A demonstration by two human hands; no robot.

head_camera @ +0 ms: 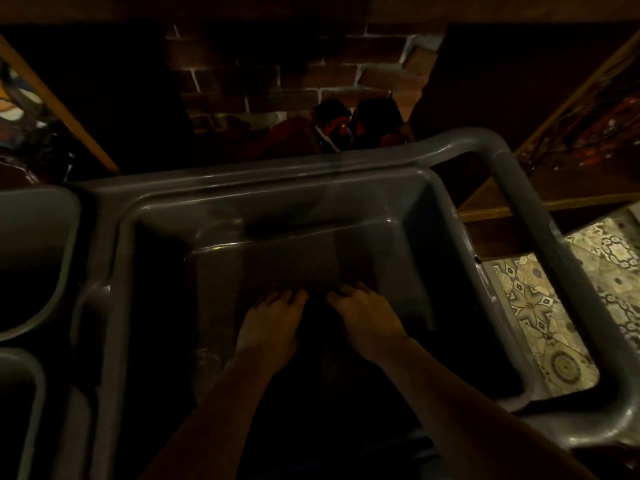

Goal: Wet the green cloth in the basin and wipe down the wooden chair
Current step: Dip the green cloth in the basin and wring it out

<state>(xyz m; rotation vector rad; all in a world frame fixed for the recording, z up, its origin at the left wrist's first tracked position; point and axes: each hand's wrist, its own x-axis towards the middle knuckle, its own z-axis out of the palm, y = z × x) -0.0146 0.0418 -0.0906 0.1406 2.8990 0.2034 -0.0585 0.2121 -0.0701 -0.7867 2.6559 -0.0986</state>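
Note:
The light is very dim. A deep grey plastic basin [277, 199] fills the middle of the view. On its bottom lies a dark, flat rectangular cloth [294, 258]; its colour does not show in this light. Both my hands reach down into the basin side by side. My left hand [273, 320] and my right hand [363, 317] have their fingers curled onto the cloth's near edge, with the fingertips hidden. No wooden chair can be made out.
Two more grey tubs sit at the left, one higher [34, 258] and one lower [17, 410]. A thick grey tubular handle [519, 188] loops around the basin's right side. Patterned floor tiles [540, 306] show below it. A brick wall [277, 71] and wooden boards [485, 209] lie beyond.

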